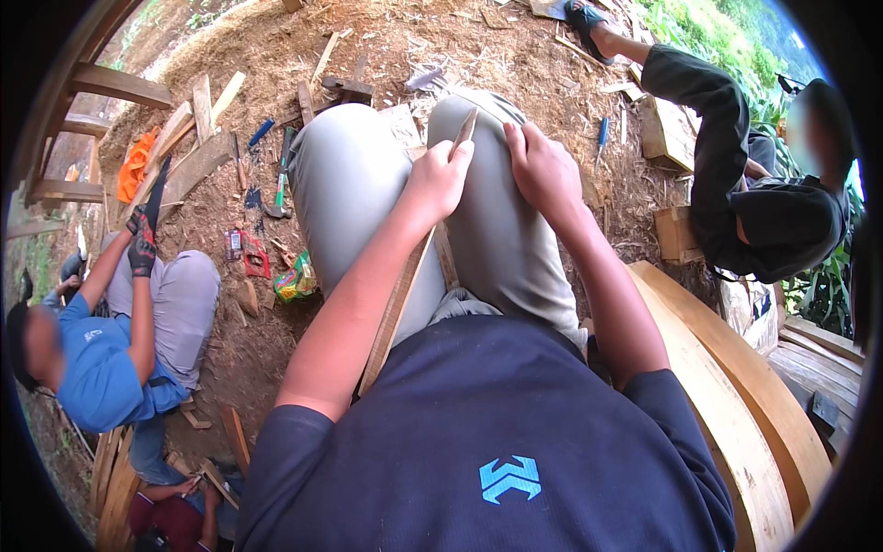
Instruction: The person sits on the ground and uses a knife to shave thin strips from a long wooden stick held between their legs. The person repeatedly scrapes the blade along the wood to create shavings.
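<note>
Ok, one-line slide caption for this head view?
Seated person's left hand grips a long thin wooden strip between the knees, right hand resting on the knee, co-workers nearby.

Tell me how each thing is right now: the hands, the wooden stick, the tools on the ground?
Left hand: closed around the wooden strip.
Right hand: resting on the knee, beside the strip.
Wooden strip: slanted along the lap, upper end held.
Hammer: lying on the dirt, untouched.
Curved planks: stacked beside the person.
</note>
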### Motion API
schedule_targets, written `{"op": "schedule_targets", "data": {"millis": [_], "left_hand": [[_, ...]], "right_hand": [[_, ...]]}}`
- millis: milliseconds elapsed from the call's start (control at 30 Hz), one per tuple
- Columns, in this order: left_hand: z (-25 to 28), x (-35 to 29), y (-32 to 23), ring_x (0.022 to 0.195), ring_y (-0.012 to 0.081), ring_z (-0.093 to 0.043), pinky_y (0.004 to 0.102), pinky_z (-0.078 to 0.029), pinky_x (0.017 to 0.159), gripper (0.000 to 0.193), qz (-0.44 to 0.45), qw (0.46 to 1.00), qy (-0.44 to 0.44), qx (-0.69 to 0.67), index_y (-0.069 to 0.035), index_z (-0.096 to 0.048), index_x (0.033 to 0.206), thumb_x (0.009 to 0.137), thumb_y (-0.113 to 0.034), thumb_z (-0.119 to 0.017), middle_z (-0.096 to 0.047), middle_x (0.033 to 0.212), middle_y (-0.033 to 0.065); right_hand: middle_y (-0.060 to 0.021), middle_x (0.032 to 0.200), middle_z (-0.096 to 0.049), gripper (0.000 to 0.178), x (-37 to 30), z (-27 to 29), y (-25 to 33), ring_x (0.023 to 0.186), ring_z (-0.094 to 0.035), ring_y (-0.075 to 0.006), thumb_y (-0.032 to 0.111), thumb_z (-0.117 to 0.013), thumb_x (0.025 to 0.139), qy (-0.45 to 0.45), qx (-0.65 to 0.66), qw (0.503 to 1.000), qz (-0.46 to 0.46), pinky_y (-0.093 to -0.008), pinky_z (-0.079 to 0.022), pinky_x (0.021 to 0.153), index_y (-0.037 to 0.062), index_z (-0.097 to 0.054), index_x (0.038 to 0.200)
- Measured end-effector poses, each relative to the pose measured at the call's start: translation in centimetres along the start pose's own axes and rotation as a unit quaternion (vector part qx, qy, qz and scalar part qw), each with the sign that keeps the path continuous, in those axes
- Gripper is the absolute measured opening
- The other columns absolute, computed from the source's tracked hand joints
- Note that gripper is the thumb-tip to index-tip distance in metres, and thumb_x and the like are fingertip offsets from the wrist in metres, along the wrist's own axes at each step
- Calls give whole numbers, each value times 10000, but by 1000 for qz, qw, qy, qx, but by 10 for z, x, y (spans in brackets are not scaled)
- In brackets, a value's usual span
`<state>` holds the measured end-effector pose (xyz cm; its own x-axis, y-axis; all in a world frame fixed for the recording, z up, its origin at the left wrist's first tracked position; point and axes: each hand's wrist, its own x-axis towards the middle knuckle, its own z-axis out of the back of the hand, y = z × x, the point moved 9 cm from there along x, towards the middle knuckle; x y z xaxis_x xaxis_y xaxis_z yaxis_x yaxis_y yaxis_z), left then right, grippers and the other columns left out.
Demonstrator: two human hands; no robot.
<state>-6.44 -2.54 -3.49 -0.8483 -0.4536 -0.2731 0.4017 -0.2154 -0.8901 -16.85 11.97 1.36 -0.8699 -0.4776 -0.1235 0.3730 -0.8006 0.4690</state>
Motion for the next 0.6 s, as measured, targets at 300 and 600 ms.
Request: {"op": "schedule_targets", "data": {"millis": [300,600], "left_hand": [[-2,-2,0,922,498,-637,512,-505,816,460,39,998,35,24,75,-554,1031,1032,-379,-477,-651,931,334],[-1,-3,-4,1046,536,-601,570,-481,900,471,19,994,15,105,82,-537,1087,1043,-375,-435,-625,1035,392]], "right_hand": [[-276,878,-680,548,-33,3,-6,883,-654,-467,543,-376,1037,75,-66,995,1,-557,-493,792,62,-621,943],[-274,892,-704,534,-38,-5,10,874,-689,-459,492,-368,1050,32,-129,990,-55,-538,-529,815,47,-654,978]]}}
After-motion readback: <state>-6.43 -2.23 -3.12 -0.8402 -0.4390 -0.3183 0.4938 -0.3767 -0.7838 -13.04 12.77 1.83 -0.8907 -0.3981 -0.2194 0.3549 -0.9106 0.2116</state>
